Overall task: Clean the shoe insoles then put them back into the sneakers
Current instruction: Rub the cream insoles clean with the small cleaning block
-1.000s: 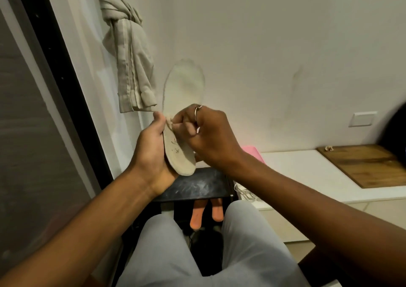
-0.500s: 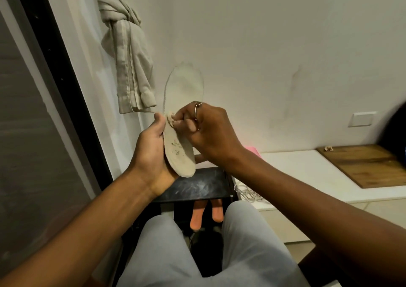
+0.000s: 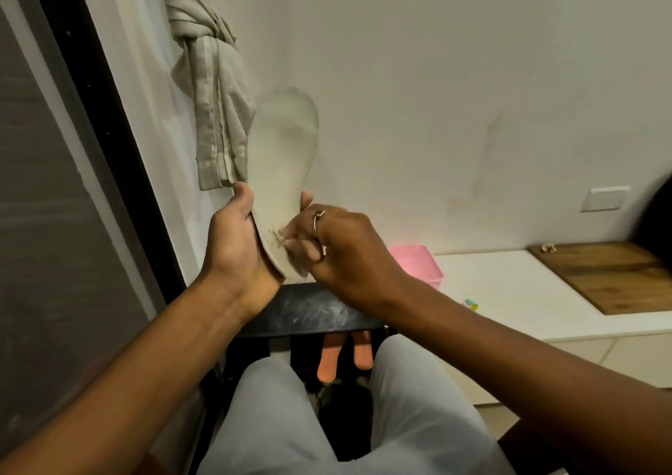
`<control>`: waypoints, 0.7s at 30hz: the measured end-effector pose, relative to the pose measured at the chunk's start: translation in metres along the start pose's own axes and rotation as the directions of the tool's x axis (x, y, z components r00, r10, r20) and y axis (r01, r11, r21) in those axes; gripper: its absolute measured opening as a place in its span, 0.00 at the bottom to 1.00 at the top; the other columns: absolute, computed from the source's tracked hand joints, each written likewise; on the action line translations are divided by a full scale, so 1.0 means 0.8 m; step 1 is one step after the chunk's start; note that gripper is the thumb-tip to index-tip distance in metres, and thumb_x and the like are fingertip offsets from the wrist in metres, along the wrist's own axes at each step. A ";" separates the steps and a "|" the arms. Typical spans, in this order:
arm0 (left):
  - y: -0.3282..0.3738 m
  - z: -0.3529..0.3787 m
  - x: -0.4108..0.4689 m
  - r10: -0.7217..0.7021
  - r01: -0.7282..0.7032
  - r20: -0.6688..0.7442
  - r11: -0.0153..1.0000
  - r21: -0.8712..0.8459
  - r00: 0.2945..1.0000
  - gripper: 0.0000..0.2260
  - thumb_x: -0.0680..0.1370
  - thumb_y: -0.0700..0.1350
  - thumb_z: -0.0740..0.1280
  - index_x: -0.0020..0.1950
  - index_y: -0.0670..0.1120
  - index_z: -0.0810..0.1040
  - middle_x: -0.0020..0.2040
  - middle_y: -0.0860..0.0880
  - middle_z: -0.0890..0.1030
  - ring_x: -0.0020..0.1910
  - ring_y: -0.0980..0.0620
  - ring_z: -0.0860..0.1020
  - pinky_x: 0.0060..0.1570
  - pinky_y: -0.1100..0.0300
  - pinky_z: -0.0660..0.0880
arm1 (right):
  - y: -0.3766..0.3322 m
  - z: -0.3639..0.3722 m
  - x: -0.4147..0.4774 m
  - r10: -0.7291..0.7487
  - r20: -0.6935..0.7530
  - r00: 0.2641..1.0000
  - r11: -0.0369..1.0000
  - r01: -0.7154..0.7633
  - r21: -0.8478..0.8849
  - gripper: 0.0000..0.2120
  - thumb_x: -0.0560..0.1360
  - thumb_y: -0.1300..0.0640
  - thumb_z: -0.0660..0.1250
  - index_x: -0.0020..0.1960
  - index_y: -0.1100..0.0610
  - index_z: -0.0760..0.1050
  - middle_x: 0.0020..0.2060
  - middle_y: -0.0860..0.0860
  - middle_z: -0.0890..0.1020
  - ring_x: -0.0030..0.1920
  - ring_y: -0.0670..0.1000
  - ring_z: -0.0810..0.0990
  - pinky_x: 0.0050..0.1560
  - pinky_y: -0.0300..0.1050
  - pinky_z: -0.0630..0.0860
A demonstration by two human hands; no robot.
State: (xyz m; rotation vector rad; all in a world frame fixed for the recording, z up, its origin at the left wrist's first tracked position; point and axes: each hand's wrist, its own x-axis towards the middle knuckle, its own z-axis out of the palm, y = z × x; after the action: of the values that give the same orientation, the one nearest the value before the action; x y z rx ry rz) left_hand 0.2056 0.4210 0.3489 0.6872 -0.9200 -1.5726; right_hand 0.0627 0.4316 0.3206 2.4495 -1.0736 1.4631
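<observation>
So the insole [image 3: 282, 161] is up in the air in front of the wall, nearly upright, toe end pointing to about 12 o'clock and heel end down in the left hand [image 3: 236, 245]. That hand grips the heel half from behind. The thumb lies along the edge at 9 o'clock, and one of its fingers [image 3: 307, 199] peeks round the opposite edge at 3 o'clock. The right hand [image 3: 338, 252] comes in from 4 o'clock with its fingers curled tight together, pinching a small pale wad [image 3: 280, 233] against the insole's face just above the heel (too blurry to say what the wad is). There's a ring [image 3: 318, 217] on that hand.

Around it: a knotted curtain [image 3: 214, 111] hangs at 10 o'clock from the insole. At 6 o'clock below the hands is a black table [image 3: 309, 311], with two orange tongue-shaped pieces [image 3: 329, 360] showing under it between the knees. At 3 o'clock from the right hand a pink tub [image 3: 422, 267] sits on a white ledge [image 3: 509, 285], with a wooden board [image 3: 611, 274] farther along.
</observation>
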 end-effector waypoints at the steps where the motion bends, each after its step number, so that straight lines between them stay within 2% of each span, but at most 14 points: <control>1: 0.002 -0.004 0.003 0.008 -0.008 -0.023 1.000 0.004 1.000 0.32 0.85 0.62 0.46 0.59 0.43 0.83 0.54 0.41 0.83 0.49 0.44 0.82 0.43 0.53 0.80 | -0.009 0.003 -0.010 0.015 0.023 1.000 0.998 -0.016 0.065 0.08 0.75 0.67 0.72 0.38 0.63 0.76 0.42 0.56 0.84 0.43 0.53 0.83 0.44 0.52 0.79; 3: 0.004 -0.008 0.006 0.015 -0.015 -0.051 1.000 0.010 0.999 0.31 0.85 0.62 0.46 0.63 0.43 0.81 0.56 0.42 0.84 0.56 0.45 0.82 0.49 0.52 0.80 | -0.024 0.003 -0.021 0.021 0.029 0.999 0.989 -0.025 0.144 0.11 0.75 0.68 0.72 0.37 0.59 0.75 0.43 0.55 0.85 0.44 0.51 0.84 0.44 0.48 0.80; 4: 0.004 -0.007 0.006 0.009 -0.009 -0.049 1.000 0.014 0.999 0.31 0.85 0.62 0.46 0.64 0.43 0.80 0.57 0.43 0.84 0.56 0.45 0.82 0.50 0.52 0.80 | -0.025 0.000 -0.019 0.017 0.027 0.999 0.988 -0.021 0.151 0.13 0.75 0.68 0.72 0.36 0.57 0.73 0.43 0.55 0.85 0.43 0.51 0.84 0.45 0.46 0.80; 6: 0.000 -0.001 0.002 -0.020 0.020 -0.006 1.000 0.007 1.000 0.31 0.85 0.63 0.45 0.65 0.43 0.79 0.57 0.43 0.83 0.51 0.47 0.83 0.49 0.53 0.81 | -0.013 -0.004 -0.003 0.002 -0.003 1.000 0.994 -0.002 0.111 0.11 0.75 0.68 0.72 0.36 0.59 0.76 0.43 0.56 0.85 0.44 0.51 0.84 0.51 0.43 0.80; 7: -0.003 0.003 0.000 -0.026 0.026 0.019 1.000 0.001 0.999 0.31 0.85 0.62 0.46 0.66 0.44 0.79 0.56 0.43 0.84 0.49 0.47 0.83 0.49 0.53 0.81 | -0.005 -0.007 0.009 0.010 -0.047 0.999 0.996 -0.005 0.089 0.14 0.75 0.68 0.72 0.35 0.55 0.75 0.43 0.56 0.85 0.44 0.52 0.84 0.53 0.46 0.81; 8: -0.005 0.005 -0.002 -0.024 0.024 0.033 1.000 -0.007 0.999 0.30 0.85 0.62 0.46 0.66 0.44 0.79 0.54 0.43 0.84 0.47 0.48 0.84 0.50 0.53 0.81 | 0.000 -0.007 0.019 0.036 -0.097 0.995 0.996 -0.028 0.081 0.20 0.75 0.68 0.72 0.34 0.48 0.71 0.43 0.56 0.85 0.44 0.53 0.85 0.51 0.50 0.81; 9: -0.006 0.006 -0.003 -0.018 0.019 0.034 1.000 -0.014 0.999 0.29 0.85 0.61 0.46 0.66 0.44 0.79 0.53 0.43 0.85 0.45 0.49 0.84 0.49 0.53 0.81 | 0.000 -0.007 0.023 0.072 -0.129 0.989 0.994 -0.061 0.087 0.25 0.75 0.68 0.72 0.35 0.42 0.66 0.43 0.55 0.85 0.45 0.53 0.85 0.48 0.52 0.81; 10: -0.005 0.004 -0.002 -0.011 0.012 0.025 1.000 -0.022 1.000 0.29 0.85 0.61 0.46 0.65 0.44 0.80 0.52 0.43 0.85 0.44 0.48 0.84 0.48 0.53 0.81 | -0.003 -0.003 0.022 0.090 -0.133 0.987 0.992 -0.077 0.103 0.27 0.75 0.67 0.72 0.36 0.40 0.64 0.43 0.55 0.85 0.45 0.53 0.85 0.48 0.52 0.81; 12: 0.002 -0.003 0.004 0.007 -0.007 -0.016 1.000 -0.029 1.000 0.30 0.86 0.61 0.46 0.64 0.43 0.80 0.52 0.42 0.84 0.45 0.47 0.83 0.43 0.54 0.83 | -0.015 0.006 0.007 0.114 -0.076 0.991 0.978 -0.098 0.182 0.23 0.75 0.66 0.73 0.35 0.43 0.67 0.42 0.54 0.85 0.44 0.51 0.85 0.53 0.49 0.81; 15: 0.008 -0.011 0.009 0.014 -0.014 -0.033 1.000 0.009 0.999 0.31 0.85 0.61 0.46 0.67 0.42 0.78 0.55 0.42 0.84 0.51 0.45 0.84 0.46 0.53 0.82 | -0.030 0.011 -0.015 0.110 -0.006 0.994 0.966 -0.106 0.237 0.15 0.75 0.65 0.74 0.36 0.55 0.72 0.41 0.56 0.85 0.43 0.52 0.84 0.46 0.52 0.81; 17: 0.001 -0.007 0.006 -0.022 0.022 0.011 0.999 0.027 1.000 0.32 0.85 0.62 0.46 0.67 0.41 0.78 0.54 0.42 0.84 0.45 0.45 0.85 0.45 0.52 0.83 | -0.026 0.002 -0.005 0.135 -0.021 0.991 0.958 -0.125 0.259 0.15 0.75 0.66 0.74 0.34 0.58 0.72 0.41 0.54 0.85 0.44 0.48 0.85 0.53 0.46 0.81; 18: -0.004 -0.002 0.003 -0.033 0.032 0.030 0.999 0.029 0.999 0.31 0.85 0.62 0.46 0.66 0.42 0.79 0.53 0.42 0.84 0.46 0.46 0.85 0.47 0.52 0.82 | -0.022 -0.002 0.005 0.161 -0.049 0.986 0.955 -0.143 0.261 0.15 0.74 0.66 0.74 0.34 0.58 0.72 0.42 0.53 0.86 0.44 0.46 0.85 0.55 0.44 0.80; 20: -0.013 0.003 -0.002 -0.047 0.044 0.078 0.998 0.035 0.996 0.31 0.85 0.62 0.45 0.60 0.43 0.81 0.45 0.44 0.85 0.50 0.47 0.84 0.52 0.52 0.80 | -0.017 -0.006 0.022 0.220 -0.111 0.969 0.949 -0.186 0.256 0.15 0.74 0.65 0.75 0.34 0.57 0.72 0.42 0.52 0.86 0.43 0.46 0.84 0.49 0.45 0.81; 21: -0.014 0.004 -0.003 -0.051 0.047 0.099 0.998 0.038 0.994 0.32 0.85 0.61 0.44 0.56 0.43 0.81 0.41 0.46 0.84 0.48 0.48 0.84 0.51 0.53 0.80 | -0.017 -0.003 0.026 0.237 -0.135 0.962 0.947 -0.198 0.253 0.14 0.74 0.64 0.75 0.35 0.56 0.73 0.42 0.52 0.86 0.43 0.47 0.84 0.46 0.48 0.81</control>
State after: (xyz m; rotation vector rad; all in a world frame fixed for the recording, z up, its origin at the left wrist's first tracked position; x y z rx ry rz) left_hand 0.1976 0.4245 0.3406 0.6657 -1.0136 -1.6497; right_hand 0.0751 0.4319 0.3421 2.3638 -1.2326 1.9277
